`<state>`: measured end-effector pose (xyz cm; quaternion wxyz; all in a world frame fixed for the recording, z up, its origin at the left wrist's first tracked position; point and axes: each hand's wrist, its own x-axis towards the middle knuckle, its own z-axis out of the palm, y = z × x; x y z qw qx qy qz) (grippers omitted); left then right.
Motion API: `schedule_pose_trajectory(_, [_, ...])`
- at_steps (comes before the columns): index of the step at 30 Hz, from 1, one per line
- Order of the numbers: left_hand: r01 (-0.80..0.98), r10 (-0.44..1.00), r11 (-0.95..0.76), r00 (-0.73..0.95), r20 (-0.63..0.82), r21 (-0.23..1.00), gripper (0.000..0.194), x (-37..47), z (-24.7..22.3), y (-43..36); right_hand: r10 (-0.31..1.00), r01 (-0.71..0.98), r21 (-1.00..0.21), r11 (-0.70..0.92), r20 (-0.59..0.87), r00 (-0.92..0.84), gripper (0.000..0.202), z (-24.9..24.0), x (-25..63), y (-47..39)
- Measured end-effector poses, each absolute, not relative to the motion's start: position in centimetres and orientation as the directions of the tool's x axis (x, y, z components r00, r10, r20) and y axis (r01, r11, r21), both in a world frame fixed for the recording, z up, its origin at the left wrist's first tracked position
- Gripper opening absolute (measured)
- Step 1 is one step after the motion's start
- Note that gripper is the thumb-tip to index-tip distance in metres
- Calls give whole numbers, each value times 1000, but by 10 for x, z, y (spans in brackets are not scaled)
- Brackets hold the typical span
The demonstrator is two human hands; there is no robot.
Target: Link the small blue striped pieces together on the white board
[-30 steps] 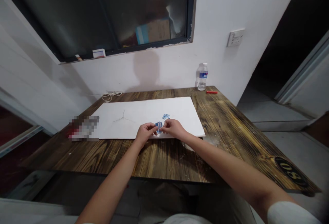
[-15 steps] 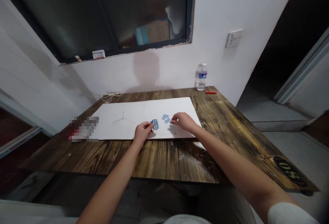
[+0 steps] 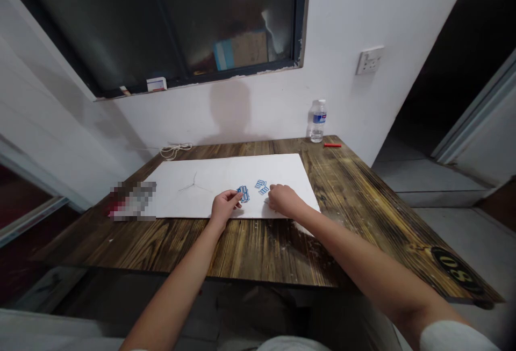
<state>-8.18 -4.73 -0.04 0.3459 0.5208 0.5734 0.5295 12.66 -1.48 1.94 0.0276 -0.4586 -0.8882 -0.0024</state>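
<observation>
A white board (image 3: pixel 226 171) lies on the wooden table, with faint dark lines drawn on its left half. My left hand (image 3: pixel 224 206) pinches the left edge of a blue-outlined piece (image 3: pixel 244 194) near the board's front edge. Just right of it, several small blue-outlined pieces (image 3: pixel 262 186) lie close together. My right hand (image 3: pixel 281 200) is beside them on the right, its fingers bent down toward the board. Whatever its fingertips hold, if anything, is hidden.
A water bottle (image 3: pixel 317 121) and a red pen-like item (image 3: pixel 332 145) are at the table's back right. A white cable (image 3: pixel 176 150) is coiled at the back left. A blurred item (image 3: pixel 133 200) covers the board's left end.
My right hand has moved slightly down and toward me, and its fingers have curled in. My left hand stays at the blue-outlined piece. The view has shifted a little.
</observation>
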Motion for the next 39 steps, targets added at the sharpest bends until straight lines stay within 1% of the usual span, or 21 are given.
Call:
schedule_pose_trajectory(4, [230, 962, -114, -215, 165, 966, 36, -82, -1, -47, 816, 815, -51, 578, 67, -574, 23, 19, 128, -13])
schedule_pose_trajectory(9, [225, 965, -93, -220, 144, 970, 36, -80, 4, -49, 823, 813, -126, 568, 83, -562, 18, 27, 132, -13])
schedule_pose_trajectory(11, [217, 965, -85, -225, 135, 972, 37, -78, 6, -50, 818, 799, -176, 575, 130, -560, 17, 29, 134, -12])
schedule_pose_trajectory(13, [210, 965, -83, -227, 131, 974, 37, -77, 8, -51, 804, 755, -278, 594, 198, -560, 16, 30, 135, -11])
schedule_pose_trajectory(16, [202, 967, -81, -221, 126, 976, 36, -76, 9, -52, 801, 609, -536, 585, 265, -537, 12, 29, 133, -7])
schedule_pose_trajectory(18, [202, 971, -81, -205, 123, 976, 36, -75, 9, -53, 821, 471, -714, 518, 260, -508, 11, 28, 129, -6])
schedule_pose_trajectory(20, [210, 975, -95, -176, 133, 973, 35, -75, 8, -53, 843, 309, -858, 411, 229, -487, 15, 27, 125, -7])
schedule_pose_trajectory(21, [216, 977, -106, -156, 142, 971, 35, -75, 8, -54, 850, 230, -907, 352, 207, -485, 18, 26, 123, -7])
schedule_pose_trajectory(23, [224, 981, -130, -111, 158, 966, 33, -74, 8, -54, 855, 117, -958, 260, 172, -490, 24, 24, 120, -8])
schedule_pose_trajectory(25, [229, 983, -147, -70, 167, 962, 31, -74, 7, -55, 851, 109, -964, 244, 159, -501, 28, 20, 119, -8])
schedule_pose_trajectory(27, [234, 985, -156, -35, 169, 960, 31, -74, 7, -56, 849, 184, -942, 280, 154, -506, 32, 17, 119, -7])
schedule_pose_trajectory(31, [232, 990, -142, 22, 141, 962, 32, -73, 8, -58, 839, 340, -853, 396, 186, -511, 40, 12, 119, -8])
schedule_pose_trajectory(35, [239, 991, -109, 95, 89, 965, 32, -73, 5, -59, 811, 408, -763, 502, 250, -530, 40, 11, 117, -13])
schedule_pose_trajectory(39, [247, 992, -89, 107, 64, 965, 30, -73, 4, -58, 792, 443, -717, 538, 251, -556, 39, 13, 117, -13])
